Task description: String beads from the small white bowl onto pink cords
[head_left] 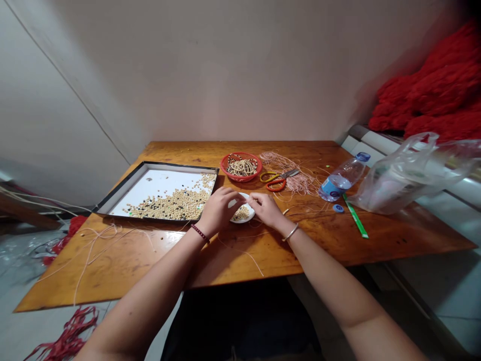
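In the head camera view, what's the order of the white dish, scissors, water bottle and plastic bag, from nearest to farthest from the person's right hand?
From the right hand:
1. White dish, just left of the hand's fingertips.
2. Scissors, straight ahead on the table.
3. Water bottle, ahead and to the right.
4. Plastic bag, farther right, at the table's far corner.

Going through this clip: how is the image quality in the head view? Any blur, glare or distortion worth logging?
Head view: wide-angle stretching bows the wooden table and swells the left forearm and right forearm toward the bottom edge; the red cloth at upper right looks soft, and that corner darkens; the left hand, right hand and white dish look fairly sharp, with soft shadows; no harsh glare.
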